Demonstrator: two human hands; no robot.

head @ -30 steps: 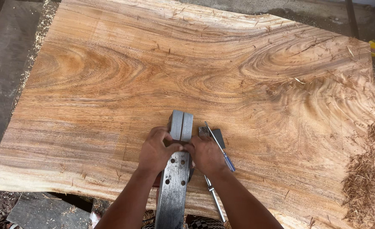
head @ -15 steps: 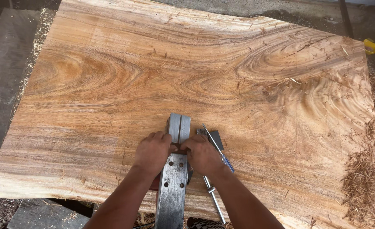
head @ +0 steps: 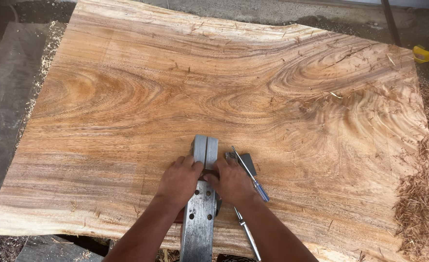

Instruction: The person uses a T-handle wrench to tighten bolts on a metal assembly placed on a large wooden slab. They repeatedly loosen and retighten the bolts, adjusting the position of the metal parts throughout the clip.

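Observation:
A wide wooden slab [head: 224, 97] with swirling grain fills the view. On its near edge lies a long grey metal tool [head: 199, 223], its base with several holes, its grooved front end [head: 205, 149] pointing away from me. My left hand [head: 179, 180] presses on the tool's left side and my right hand [head: 231, 180] on its right side, fingertips meeting over a dark part at its middle. What lies under the fingers is hidden.
A screwdriver with a blue handle [head: 252, 177], a small dark block [head: 247, 163] and a second slim metal tool [head: 247, 233] lie just right of my right hand. Wood shavings [head: 418, 204] pile at the slab's right edge. A yellow object [head: 422, 53] sits beyond the far right corner.
Both hands stay on the metal tool with only small finger shifts. The view has drifted slightly.

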